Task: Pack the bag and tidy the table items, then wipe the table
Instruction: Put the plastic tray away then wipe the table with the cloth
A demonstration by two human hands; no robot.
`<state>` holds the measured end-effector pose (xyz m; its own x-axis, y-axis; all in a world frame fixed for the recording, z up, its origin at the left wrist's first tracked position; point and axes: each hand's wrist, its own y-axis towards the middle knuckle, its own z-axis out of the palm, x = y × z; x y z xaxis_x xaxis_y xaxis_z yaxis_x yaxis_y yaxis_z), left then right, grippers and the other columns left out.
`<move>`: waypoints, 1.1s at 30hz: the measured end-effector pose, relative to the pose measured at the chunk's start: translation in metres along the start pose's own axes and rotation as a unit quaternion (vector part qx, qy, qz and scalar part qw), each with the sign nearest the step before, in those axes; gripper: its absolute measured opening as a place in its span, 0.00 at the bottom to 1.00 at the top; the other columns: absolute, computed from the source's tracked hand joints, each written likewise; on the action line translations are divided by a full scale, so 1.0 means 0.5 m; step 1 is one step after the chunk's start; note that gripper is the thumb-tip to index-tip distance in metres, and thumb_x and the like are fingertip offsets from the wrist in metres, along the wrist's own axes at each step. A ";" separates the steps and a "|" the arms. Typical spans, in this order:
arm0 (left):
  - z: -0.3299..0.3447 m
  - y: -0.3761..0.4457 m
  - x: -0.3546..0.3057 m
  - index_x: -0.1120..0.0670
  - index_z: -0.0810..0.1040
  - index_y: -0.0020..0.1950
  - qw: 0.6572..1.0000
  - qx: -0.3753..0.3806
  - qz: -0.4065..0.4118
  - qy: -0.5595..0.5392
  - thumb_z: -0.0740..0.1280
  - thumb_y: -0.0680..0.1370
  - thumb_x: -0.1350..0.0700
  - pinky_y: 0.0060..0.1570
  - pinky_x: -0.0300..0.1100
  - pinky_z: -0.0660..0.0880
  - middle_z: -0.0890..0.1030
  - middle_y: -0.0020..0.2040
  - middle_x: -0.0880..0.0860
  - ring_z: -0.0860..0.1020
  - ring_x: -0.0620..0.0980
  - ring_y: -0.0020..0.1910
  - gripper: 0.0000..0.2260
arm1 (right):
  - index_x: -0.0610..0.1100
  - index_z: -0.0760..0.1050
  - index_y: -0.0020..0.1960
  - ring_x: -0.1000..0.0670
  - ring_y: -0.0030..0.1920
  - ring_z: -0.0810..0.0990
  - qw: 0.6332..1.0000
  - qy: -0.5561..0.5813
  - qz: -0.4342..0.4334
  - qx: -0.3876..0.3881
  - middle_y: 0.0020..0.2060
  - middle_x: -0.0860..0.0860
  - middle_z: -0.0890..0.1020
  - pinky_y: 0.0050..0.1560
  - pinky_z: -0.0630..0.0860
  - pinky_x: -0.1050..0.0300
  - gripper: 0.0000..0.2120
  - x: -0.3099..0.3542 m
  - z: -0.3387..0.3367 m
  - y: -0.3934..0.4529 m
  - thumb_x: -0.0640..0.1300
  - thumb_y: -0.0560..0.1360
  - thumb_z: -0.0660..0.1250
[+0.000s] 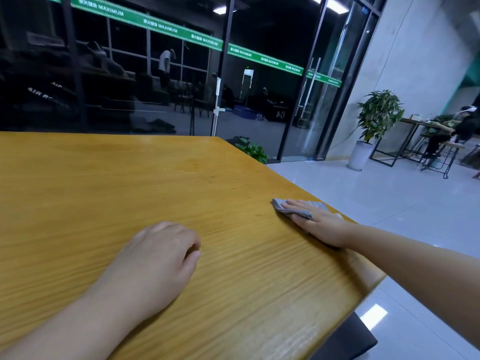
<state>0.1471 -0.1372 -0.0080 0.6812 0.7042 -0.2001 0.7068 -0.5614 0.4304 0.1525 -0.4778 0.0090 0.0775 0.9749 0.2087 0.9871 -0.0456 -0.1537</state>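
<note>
right hand (318, 224) presses straight fingers on a folded grey cloth (283, 207) atop the wood-grain table (104, 183); left hand (158, 258) rests loosely curled, fingertips hidden.

Small grey striped cloth rag (292, 209), folded and slightly rumpled, lies flat on the yellow-orange wood-grain rectangular table (130, 183), at about 3 o'clock of the tabletop, close to its right edge. Part of it is covered from the 4 o'clock side, leaving its 9 o'clock corner and far edge showing. Tabletop is glossy with visible grain, faint streaks and small specks near 12 o'clock, far edge running level across the view.
</note>
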 end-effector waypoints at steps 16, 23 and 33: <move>0.005 0.015 0.014 0.45 0.75 0.52 0.996 -0.022 -0.054 -0.074 0.57 0.79 0.48 0.56 0.39 0.68 0.78 0.49 0.40 0.72 0.42 0.55 0.09 | 0.52 0.53 0.76 0.46 0.76 0.51 0.987 -0.006 0.148 -0.070 0.76 0.50 0.56 0.73 0.49 0.45 0.29 0.055 -0.002 0.210 0.62 0.79 0.40; 0.000 0.017 0.013 0.46 0.75 0.53 0.998 -0.005 -0.058 -0.036 0.49 0.78 0.45 0.56 0.38 0.65 0.80 0.49 0.43 0.73 0.44 0.53 0.16 | 0.47 0.49 0.78 0.48 0.76 0.47 0.998 -0.031 0.014 -0.049 0.77 0.51 0.52 0.74 0.47 0.47 0.29 0.262 0.036 0.249 0.60 0.81 0.42; -0.058 0.013 0.057 0.50 0.79 0.46 0.988 -0.147 -0.045 0.003 0.54 0.74 0.50 0.52 0.49 0.74 0.83 0.40 0.46 0.81 0.51 0.40 0.14 | 0.52 0.49 0.77 0.52 0.77 0.44 0.991 -0.025 -0.133 -0.009 0.77 0.55 0.50 0.75 0.44 0.50 0.27 0.389 0.078 0.212 0.60 0.81 0.43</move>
<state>0.1656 -0.1080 0.0148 0.6159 0.7489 -0.2447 0.6780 -0.3457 0.6487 0.2666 -0.2847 -0.0044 -0.1925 0.9624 0.1917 0.9739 0.2112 -0.0826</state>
